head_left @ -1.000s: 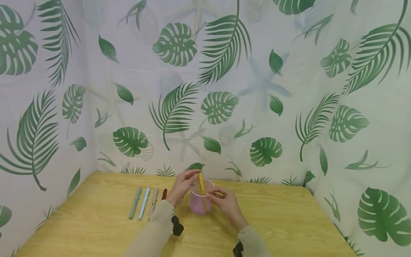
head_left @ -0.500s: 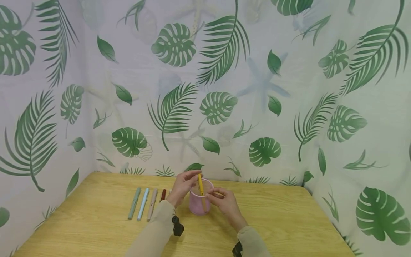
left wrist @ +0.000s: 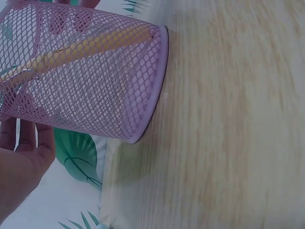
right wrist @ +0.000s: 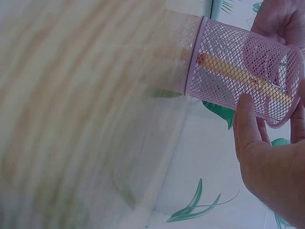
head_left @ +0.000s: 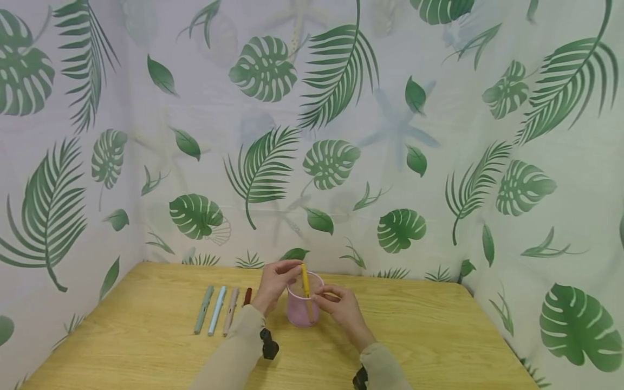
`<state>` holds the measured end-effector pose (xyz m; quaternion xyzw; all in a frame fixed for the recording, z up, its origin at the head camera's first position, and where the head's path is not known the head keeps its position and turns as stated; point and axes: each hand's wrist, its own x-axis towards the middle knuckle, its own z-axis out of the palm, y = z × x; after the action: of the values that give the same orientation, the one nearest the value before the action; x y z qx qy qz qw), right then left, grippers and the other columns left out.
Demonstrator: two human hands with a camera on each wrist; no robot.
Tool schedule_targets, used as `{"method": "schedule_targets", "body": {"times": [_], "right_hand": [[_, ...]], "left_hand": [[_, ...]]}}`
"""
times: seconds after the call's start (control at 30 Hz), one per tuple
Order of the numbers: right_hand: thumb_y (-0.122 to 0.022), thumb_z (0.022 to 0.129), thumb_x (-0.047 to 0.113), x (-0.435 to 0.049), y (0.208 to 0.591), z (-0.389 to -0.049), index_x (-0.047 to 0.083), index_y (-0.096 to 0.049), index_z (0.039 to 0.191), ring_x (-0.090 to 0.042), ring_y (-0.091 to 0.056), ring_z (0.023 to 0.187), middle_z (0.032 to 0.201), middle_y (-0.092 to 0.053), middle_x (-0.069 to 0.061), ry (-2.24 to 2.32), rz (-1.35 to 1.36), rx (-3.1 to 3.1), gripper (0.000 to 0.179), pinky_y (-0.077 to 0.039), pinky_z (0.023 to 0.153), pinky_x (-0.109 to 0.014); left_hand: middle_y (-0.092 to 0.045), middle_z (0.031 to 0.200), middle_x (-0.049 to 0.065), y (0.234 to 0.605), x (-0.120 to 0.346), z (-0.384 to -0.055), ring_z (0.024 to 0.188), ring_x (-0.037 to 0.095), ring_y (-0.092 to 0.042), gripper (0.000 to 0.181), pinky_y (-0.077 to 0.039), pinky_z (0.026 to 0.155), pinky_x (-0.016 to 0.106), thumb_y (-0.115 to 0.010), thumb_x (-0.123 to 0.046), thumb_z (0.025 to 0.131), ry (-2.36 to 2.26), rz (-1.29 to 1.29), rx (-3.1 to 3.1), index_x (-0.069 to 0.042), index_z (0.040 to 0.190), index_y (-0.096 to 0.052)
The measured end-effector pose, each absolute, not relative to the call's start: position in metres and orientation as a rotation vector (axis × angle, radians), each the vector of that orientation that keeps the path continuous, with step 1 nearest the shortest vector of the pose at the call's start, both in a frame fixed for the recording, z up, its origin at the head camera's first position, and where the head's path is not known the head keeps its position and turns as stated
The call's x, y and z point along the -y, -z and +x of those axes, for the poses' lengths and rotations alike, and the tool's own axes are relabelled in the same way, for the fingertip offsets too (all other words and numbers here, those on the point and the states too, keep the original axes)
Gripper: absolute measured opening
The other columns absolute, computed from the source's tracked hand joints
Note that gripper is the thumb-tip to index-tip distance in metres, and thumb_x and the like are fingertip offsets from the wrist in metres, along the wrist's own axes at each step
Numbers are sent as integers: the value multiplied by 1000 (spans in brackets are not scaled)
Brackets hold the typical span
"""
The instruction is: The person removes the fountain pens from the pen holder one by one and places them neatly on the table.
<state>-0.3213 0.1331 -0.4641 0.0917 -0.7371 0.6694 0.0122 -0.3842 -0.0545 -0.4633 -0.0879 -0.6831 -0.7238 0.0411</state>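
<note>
A pink mesh pen cup (head_left: 296, 314) stands upright on the table. Leaning inside it, a yellow pen (head_left: 305, 281) shows through the mesh, and its upper end rises past the far rim. My left hand (head_left: 273, 283) holds the cup's left and far side, fingers passing behind the mesh near the top; its fingertips overlap the pen's upper end in the head view. My right hand (head_left: 343, 310) grips the right side, thumb and fingertips at the rim. One finger (right wrist: 246, 114) lies against the mesh wall in the right wrist view.
Left of the cup lie a grey-green pen (head_left: 203, 311), a light blue pen (head_left: 217, 311) and a beige pen (head_left: 231, 312) in a row. A dark red pen (head_left: 247, 296) is partly hidden by the left arm. Leaf-patterned cloth walls (head_left: 341, 233) enclose the wooden table (head_left: 414, 330).
The whole scene shifts slightly as the head moves. Both hands, the cup and the yellow pen keep nearly the same positions relative to each other.
</note>
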Motion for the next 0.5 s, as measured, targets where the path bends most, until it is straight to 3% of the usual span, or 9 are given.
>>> {"method": "schedule_targets", "body": {"times": [0.13, 0.3, 0.5], "right_hand": [[-71, 90, 11, -132, 466, -322, -9, -65, 109, -29, -64, 115, 127, -59, -23, -2114, 281, 2279, 28, -56, 91, -39], [-72, 90, 13, -131, 466, -319, -7, -66, 108, -29, -65, 113, 121, -62, -21, -2084, 287, 2287, 28, -57, 89, -37], [-74, 89, 16, -130, 465, -320, -4, -68, 106, -32, -64, 114, 123, -63, -20, -2034, 267, 2301, 26, -57, 89, -37]], "left_hand": [[-71, 111, 9, 465, 55, -385, 96, 13, -66, 34, -57, 84, 35, -70, -20, 92, 2204, -268, 2088, 0, 119, -67], [-68, 117, 18, 465, 56, -385, 96, 15, -65, 32, -57, 85, 39, -65, -16, 95, 2194, -282, 2081, 4, 120, -65], [-66, 117, 21, 464, 58, -384, 94, 14, -65, 33, -57, 84, 38, -65, -12, 94, 2151, -296, 2104, 6, 122, -64]]}}
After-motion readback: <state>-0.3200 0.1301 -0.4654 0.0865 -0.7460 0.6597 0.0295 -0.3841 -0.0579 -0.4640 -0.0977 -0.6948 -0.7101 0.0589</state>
